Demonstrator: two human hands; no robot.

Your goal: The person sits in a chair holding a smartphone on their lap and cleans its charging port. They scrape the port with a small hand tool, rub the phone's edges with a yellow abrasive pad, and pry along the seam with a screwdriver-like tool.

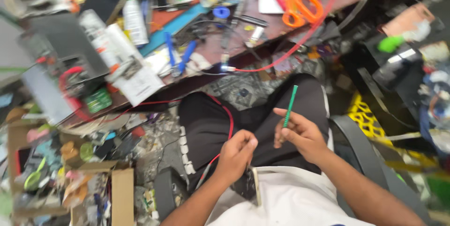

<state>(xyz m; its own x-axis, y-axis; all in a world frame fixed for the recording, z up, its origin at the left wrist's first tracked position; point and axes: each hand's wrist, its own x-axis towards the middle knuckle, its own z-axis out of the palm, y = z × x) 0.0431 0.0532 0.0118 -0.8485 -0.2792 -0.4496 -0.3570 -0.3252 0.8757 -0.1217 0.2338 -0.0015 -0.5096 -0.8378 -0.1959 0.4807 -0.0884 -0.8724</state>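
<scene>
Tool in our right hand, wire in our left, both over the lap.

Right hand (302, 134) pinches a thin green tool (289, 105), long axis near upright, free end toward the workbench (262, 31). Left hand (236, 155) closes on a red wire (229, 116) beside a small board (248, 184) (blurred). We judge we're mid-setup; next calls for steadying the wire end first.

A: Where is room showing?
B: Lap (262, 113) is lying open between hands and workbench (220, 52).
A: Blockers?
B: Red wire (229, 118) crossing it; orange scissors (300, 6) and clutter crowding bench.
</scene>
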